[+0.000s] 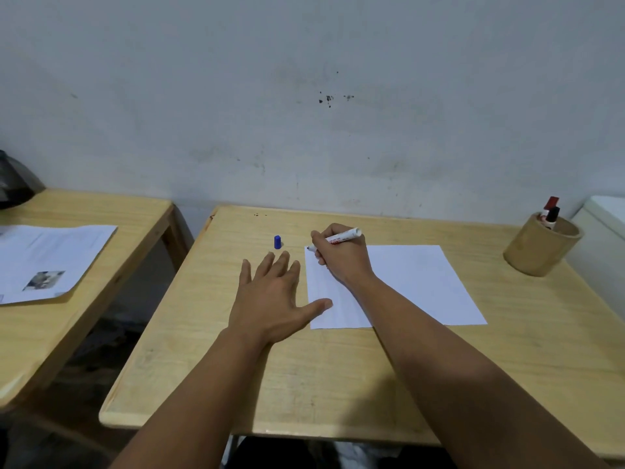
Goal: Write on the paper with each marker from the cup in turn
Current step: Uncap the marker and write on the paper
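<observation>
**Marker at the paper's far-left corner, cap parked beside it**

We have the marker (pixel 341 237) in our right hand (pixel 345 260), fingers clamped together around the barrel near the tip, which meets the far-left corner of the paper (pixel 406 282). The sheet lies toward the back of the counter (pixel 304 374), right of centre. Our left hand (pixel 270 299) rests flat with fingers spread apart, holding nothing — only the thumb reaches onto the sheet's left edge, near its front corner.

We judge the marker light, rigid and smooth-sided; a hold low on the barrel, close to the tip, gives the steadiest line. The paper is thin and floppy and would likely slide on the smooth wood, so pinning it near an edge makes sense. The blue cap (pixel 277 242) stands upright just left of the sheet's far corner, small and easy to knock over.

The cup (pixel 541 247) sits near the far-right corner of the counter, well apart from the sheet, with a red-capped marker (pixel 552 204) and a black-capped marker (pixel 552 215) poking out — their barrels are hidden inside it. We cannot read the print on the marker in hand, nor make out any ink on the sheet; the tip itself is too small to judge. Much of the sheet's left part is covered by our right hand and forearm.
</observation>
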`<state>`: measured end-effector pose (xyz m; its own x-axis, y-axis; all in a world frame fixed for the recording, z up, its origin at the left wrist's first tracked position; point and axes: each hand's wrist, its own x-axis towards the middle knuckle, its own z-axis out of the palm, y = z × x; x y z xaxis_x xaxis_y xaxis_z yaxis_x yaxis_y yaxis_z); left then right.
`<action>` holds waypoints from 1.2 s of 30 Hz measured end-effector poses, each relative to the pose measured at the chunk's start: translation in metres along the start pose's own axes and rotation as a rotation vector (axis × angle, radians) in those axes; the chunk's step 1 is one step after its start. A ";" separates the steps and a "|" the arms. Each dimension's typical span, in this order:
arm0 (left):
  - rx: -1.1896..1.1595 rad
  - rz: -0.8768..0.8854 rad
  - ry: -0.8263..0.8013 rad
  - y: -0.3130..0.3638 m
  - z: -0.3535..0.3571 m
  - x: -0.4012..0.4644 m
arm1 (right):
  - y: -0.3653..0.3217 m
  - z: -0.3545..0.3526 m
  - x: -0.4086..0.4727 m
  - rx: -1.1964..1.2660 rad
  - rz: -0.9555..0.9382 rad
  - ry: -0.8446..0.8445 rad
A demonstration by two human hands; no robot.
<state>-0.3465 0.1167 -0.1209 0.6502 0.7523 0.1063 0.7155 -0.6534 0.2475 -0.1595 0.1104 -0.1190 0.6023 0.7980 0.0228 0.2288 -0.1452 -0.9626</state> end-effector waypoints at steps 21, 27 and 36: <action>0.011 -0.019 0.004 0.000 -0.002 -0.001 | -0.015 -0.008 -0.002 0.165 -0.001 0.006; -0.125 -0.119 0.094 0.003 -0.008 0.006 | -0.056 -0.052 0.004 0.457 0.073 0.046; -0.296 -0.296 0.238 -0.007 -0.015 0.063 | -0.051 -0.100 -0.014 0.400 0.110 0.013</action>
<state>-0.3143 0.1699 -0.1014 0.3279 0.9235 0.1988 0.7349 -0.3816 0.5606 -0.1032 0.0487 -0.0435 0.6169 0.7824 -0.0856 -0.1512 0.0111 -0.9884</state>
